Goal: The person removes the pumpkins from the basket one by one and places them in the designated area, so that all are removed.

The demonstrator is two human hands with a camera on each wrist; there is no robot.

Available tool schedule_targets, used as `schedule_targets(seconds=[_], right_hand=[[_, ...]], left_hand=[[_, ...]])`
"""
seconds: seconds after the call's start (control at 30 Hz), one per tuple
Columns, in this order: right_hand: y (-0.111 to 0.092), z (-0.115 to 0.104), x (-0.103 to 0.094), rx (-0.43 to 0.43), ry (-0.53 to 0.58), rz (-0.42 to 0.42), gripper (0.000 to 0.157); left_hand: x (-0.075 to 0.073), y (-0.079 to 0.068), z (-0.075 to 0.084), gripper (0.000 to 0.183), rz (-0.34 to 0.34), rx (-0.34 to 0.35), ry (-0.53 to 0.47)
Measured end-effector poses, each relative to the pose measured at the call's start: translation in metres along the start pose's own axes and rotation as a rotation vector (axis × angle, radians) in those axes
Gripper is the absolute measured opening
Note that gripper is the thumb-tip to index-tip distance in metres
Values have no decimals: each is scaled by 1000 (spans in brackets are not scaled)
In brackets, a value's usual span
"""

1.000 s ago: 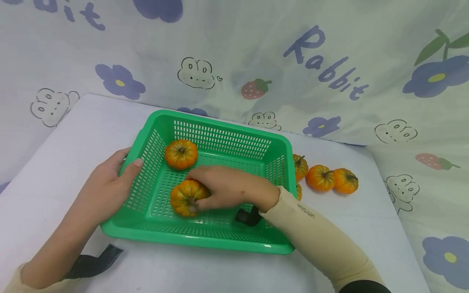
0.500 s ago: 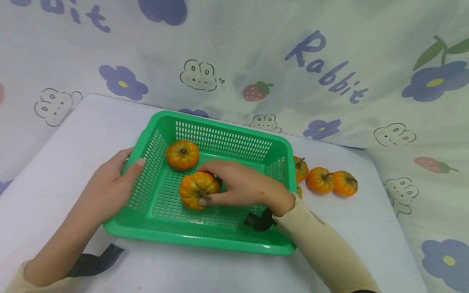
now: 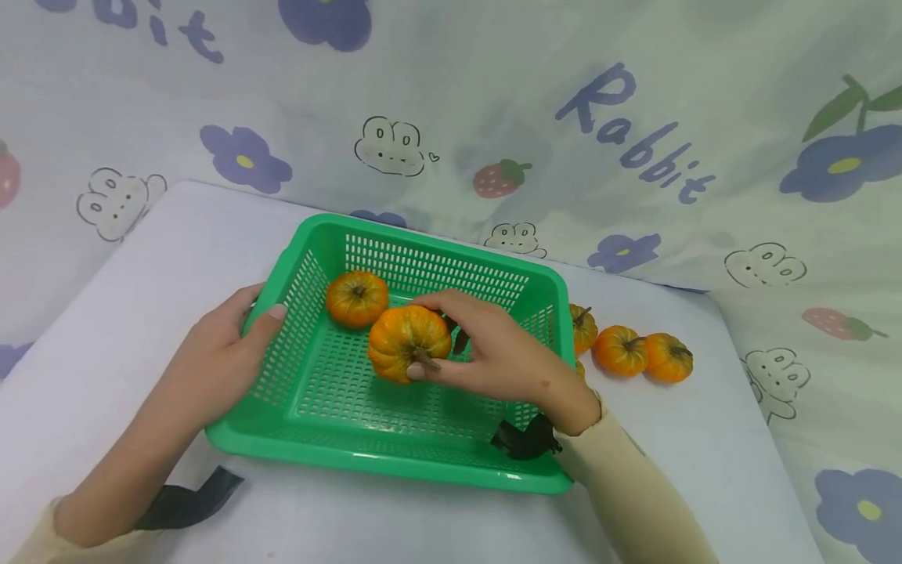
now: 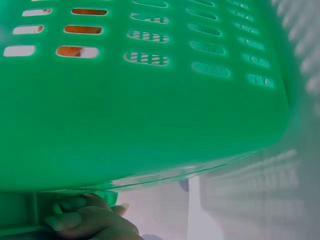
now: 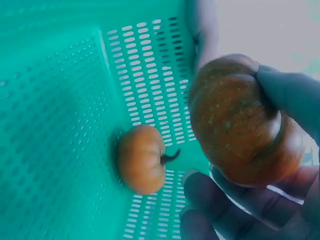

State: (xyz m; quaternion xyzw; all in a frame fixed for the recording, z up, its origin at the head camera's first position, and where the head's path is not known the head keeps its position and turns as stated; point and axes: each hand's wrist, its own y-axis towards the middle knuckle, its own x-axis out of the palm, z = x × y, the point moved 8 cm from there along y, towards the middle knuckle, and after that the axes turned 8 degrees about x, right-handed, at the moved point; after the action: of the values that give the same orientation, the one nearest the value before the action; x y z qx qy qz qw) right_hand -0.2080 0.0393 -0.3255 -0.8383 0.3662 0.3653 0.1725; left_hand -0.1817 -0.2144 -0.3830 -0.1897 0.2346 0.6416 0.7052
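A small orange pumpkin with a brown stem is gripped in my right hand, above the floor of the green plastic basket. In the right wrist view, thumb and fingers wrap round the held pumpkin. My left hand grips the basket's left rim, thumb over the top. The left wrist view shows the slotted wall close up, with fingers under the rim. Another pumpkin sits in the basket's back left corner.
Right of the basket, several more pumpkins lie on the white-covered table, some partly hidden by the basket wall. A printed cloth hangs behind the table. Black straps dangle from both wrists.
My right hand has lifted the pumpkin off the basket floor and carried it up and to the right. The left hand keeps its grip on the rim.
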Motion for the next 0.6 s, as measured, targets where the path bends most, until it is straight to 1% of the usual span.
schedule_targets(seconds=[0.13,0.37,0.6], right_hand=[[-13,9,-1,19,9,21,54],[-31,36,1,94,89,18,51],[-37,35,-8,80,97,33,53]], left_hand=[[0,1,0,65,-7,-7,21],[0,3,-2,65,-11,-8,42],[2,4,-3,66,-17,-20,37]])
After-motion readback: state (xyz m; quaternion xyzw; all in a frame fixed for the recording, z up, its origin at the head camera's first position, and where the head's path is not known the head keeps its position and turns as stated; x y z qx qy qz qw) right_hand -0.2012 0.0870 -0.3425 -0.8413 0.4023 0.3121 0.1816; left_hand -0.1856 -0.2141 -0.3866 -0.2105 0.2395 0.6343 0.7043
